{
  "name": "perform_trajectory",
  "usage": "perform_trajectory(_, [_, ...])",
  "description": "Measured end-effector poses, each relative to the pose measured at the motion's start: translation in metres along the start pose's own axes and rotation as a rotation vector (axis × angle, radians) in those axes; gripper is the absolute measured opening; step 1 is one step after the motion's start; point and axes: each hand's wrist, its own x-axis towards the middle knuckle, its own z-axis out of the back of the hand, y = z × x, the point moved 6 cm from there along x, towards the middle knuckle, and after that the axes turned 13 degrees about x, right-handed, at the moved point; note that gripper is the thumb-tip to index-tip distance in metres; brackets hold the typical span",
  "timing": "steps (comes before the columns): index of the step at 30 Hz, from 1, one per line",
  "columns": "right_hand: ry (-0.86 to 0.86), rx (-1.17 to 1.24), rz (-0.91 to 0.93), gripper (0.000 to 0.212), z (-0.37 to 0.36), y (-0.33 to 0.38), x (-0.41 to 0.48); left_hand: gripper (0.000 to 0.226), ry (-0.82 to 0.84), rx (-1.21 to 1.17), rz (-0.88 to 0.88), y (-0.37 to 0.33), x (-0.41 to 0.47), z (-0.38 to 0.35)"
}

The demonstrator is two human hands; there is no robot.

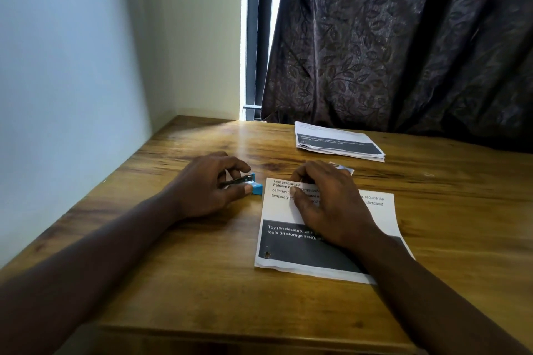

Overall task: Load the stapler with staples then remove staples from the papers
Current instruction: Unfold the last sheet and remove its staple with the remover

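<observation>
Head view: both forearms reach forward over the wooden surface (202, 282). At its end, the left hand (210, 187) lies palm down, fingers and thumb curled round a small blue stapler (255, 186) just left of the near papers (288, 253). On those papers rests the right hand (326, 202) — fingers loosely bent, gripping nothing, pressing the upper part. A second stack (340, 141) lies farther back.
</observation>
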Motion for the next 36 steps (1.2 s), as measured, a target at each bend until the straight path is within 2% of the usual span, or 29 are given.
perform_trajectory(4, [-0.028,0.051,-0.022,0.016,0.008,0.002,-0.002,0.055,-0.199,0.039,-0.038,-0.023,-0.010,0.019])
perform_trajectory(7, [-0.114,0.102,-0.009,0.017,0.019,0.003,-0.004,0.048,-0.237,-0.054,-0.064,-0.044,-0.019,0.021])
perform_trajectory(10, [-0.242,0.129,0.041,0.017,0.039,0.006,-0.001,0.050,-0.126,-0.200,-0.070,-0.060,-0.020,0.017])
perform_trajectory(13, [-0.400,0.132,0.092,0.015,0.065,0.012,0.010,0.036,0.133,-0.516,-0.049,-0.073,-0.009,0.010])
perform_trajectory(14, [-0.432,0.141,0.102,0.014,0.073,0.013,0.016,0.029,0.171,-0.580,-0.046,-0.077,-0.005,0.008])
perform_trajectory(17, [-0.468,0.049,0.126,0.015,0.094,0.010,0.034,0.015,0.105,-0.658,0.041,-0.080,0.016,0.005])
perform_trajectory(20, [-0.615,-0.134,-0.006,0.026,0.117,-0.015,0.040,0.015,-0.048,-0.739,0.167,-0.074,0.042,0.005])
perform_trajectory(24, [-0.865,0.054,-0.275,0.038,0.136,-0.078,0.022,0.015,-0.223,-0.910,0.332,-0.071,0.077,-0.003])
perform_trajectory(26, [-0.869,0.232,-0.389,0.037,0.136,-0.114,0.015,0.012,-0.263,-0.956,0.396,-0.072,0.094,-0.014])
perform_trajectory(29, [-0.775,0.646,-0.508,0.026,0.128,-0.155,0.016,0.011,-0.267,-0.976,0.449,-0.078,0.118,-0.036])
perform_trajectory(30, [-0.762,0.718,-0.533,0.025,0.126,-0.166,0.017,0.011,-0.266,-0.963,0.461,-0.080,0.126,-0.043])
perform_trajectory(33, [-0.772,0.699,-0.586,0.019,0.122,-0.187,0.025,0.014,-0.300,-0.894,0.519,-0.079,0.144,-0.062])
perform_trajectory(36, [-0.797,0.529,-0.584,0.017,0.117,-0.197,0.031,0.010,-0.372,-0.754,0.588,-0.072,0.155,-0.072])
